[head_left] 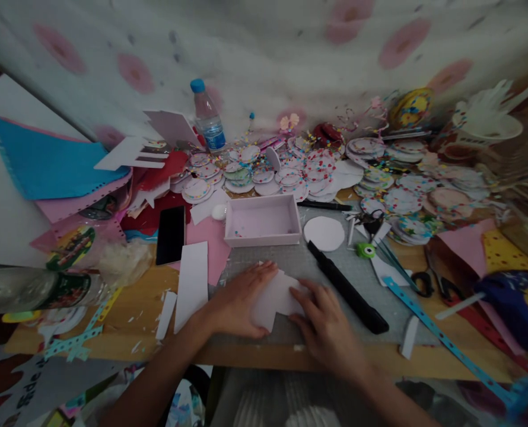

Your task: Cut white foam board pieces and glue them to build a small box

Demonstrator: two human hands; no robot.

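A piece of white card (pixel 275 296) with a stepped, notched edge lies low over the grey cutting mat, near the table's front edge. My left hand (pixel 241 299) spans its left side, fingers along the far edge and thumb at the near edge, holding it. My right hand (pixel 324 323) has its bent fingers closed on the card's right side; part of the grip is hidden. Just beyond stands an open white box (pixel 263 242). A black utility knife (pixel 350 290) lies right of my right hand, below a white paper disc (pixel 324 233). A white card strip (pixel 191 284) lies to the left.
Piles of confetti-dotted paper discs (pixel 321 169) line the back beside a water bottle (pixel 209 121). Left are a phone (pixel 171 235) and a plastic bottle (pixel 45 289) on its side. Right are scissors (pixel 433 276), a blue glue gun (pixel 508 296) and a blue dotted strip (pixel 442 335).
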